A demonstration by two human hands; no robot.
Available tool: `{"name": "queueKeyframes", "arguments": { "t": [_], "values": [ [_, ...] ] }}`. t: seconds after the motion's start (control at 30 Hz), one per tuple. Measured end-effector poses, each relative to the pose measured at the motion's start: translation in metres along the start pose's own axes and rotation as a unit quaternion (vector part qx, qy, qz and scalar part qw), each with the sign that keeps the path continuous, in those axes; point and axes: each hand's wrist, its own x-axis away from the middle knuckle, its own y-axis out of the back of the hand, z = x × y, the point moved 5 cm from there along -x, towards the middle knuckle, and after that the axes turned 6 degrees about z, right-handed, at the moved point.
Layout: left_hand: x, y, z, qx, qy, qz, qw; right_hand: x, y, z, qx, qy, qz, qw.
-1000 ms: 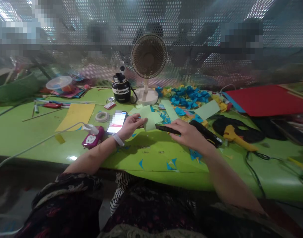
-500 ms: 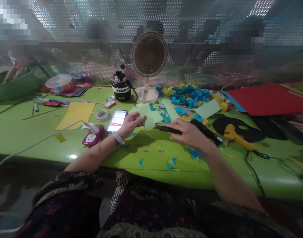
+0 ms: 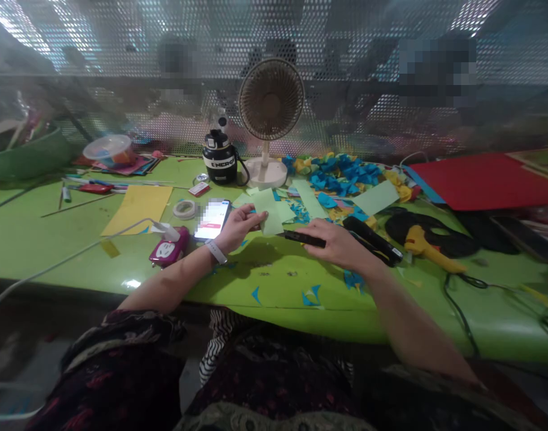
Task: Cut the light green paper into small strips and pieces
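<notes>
Pale green paper (image 3: pixel 268 214), one piece: held over the middle of the tabletop (image 3: pixel 278 296), long axis running from the far edge toward the near edge, near end leaning slightly right. Left hand (image 3: pixel 236 230): thumb and fingers pinched on the paper's left side. Slim black tool (image 3: pixel 304 238), one: long axis roughly parallel to the near edge, narrow end pointing left at the paper's near right corner; contact cannot be told. Right hand (image 3: pixel 331 244): closed around the tool, apart from the left. Phone (image 3: pixel 216 220), lit: just beside the left hand. Blue scraps (image 3: pixel 255 296): by the near edge.
</notes>
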Motion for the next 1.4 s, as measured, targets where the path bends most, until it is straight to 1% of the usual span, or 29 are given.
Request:
{"name": "queueKeyframes", "arguments": {
  "t": [0.1,0.2,0.3,0.43,0.6,0.7,0.87,0.93,1.0,1.03,1.07,1.13,1.2,1.23,1.27,1.33,1.4],
  "values": [
    [0.001,-0.003,0.000,-0.008,-0.006,0.017,1.000,-0.001,-0.004,0.000,0.011,0.003,-0.013,1.000],
    [0.002,-0.005,0.000,-0.013,-0.011,0.029,0.999,-0.003,-0.008,0.001,0.015,0.012,-0.012,1.000],
    [0.001,-0.003,0.002,-0.006,-0.003,0.023,1.000,-0.002,-0.009,0.000,0.017,0.023,-0.005,1.000],
    [0.001,-0.002,0.003,0.004,0.006,0.018,1.000,-0.002,-0.007,-0.001,0.026,0.019,-0.008,0.999],
    [0.002,-0.004,0.002,0.007,0.005,0.015,1.000,-0.004,-0.013,0.002,0.031,0.015,-0.013,0.999],
    [0.000,-0.001,-0.001,0.018,0.006,-0.002,1.000,-0.005,-0.019,0.002,0.028,0.020,0.014,0.999],
    [-0.001,0.005,-0.004,0.023,0.007,-0.035,0.999,-0.005,-0.033,0.009,-0.018,0.040,0.110,0.993],
    [0.000,0.003,-0.002,0.007,0.014,-0.037,0.999,-0.004,-0.035,0.015,-0.026,0.043,0.134,0.990],
    [0.002,0.000,-0.002,-0.003,0.016,-0.027,1.000,-0.005,-0.035,0.020,-0.027,0.044,0.137,0.989],
    [0.003,-0.002,-0.001,-0.004,0.018,-0.021,1.000,-0.005,-0.033,0.021,-0.031,0.041,0.127,0.991],
    [0.004,-0.004,0.000,-0.002,0.019,-0.018,1.000,-0.006,-0.031,0.021,-0.039,0.030,0.103,0.993],
    [0.006,-0.008,0.002,0.000,0.027,-0.012,1.000,-0.009,-0.023,0.017,-0.062,-0.017,0.020,0.998],
    [0.008,-0.012,0.006,-0.009,0.037,-0.002,0.999,-0.009,-0.017,0.012,-0.095,-0.072,-0.065,0.991],
    [0.009,-0.015,0.008,-0.016,0.040,0.007,0.999,-0.010,-0.017,0.010,-0.111,-0.091,-0.093,0.985],
    [0.011,-0.018,0.010,-0.024,0.040,0.020,0.999,-0.011,-0.017,0.009,-0.126,-0.101,-0.109,0.981],
    [0.013,-0.024,0.012,-0.038,0.038,0.045,0.998,-0.013,-0.021,0.009,-0.151,-0.109,-0.116,0.976],
    [0.013,-0.026,0.014,-0.041,0.040,0.054,0.997,-0.014,-0.023,0.005,-0.171,-0.123,-0.119,0.970]
  ]
}}
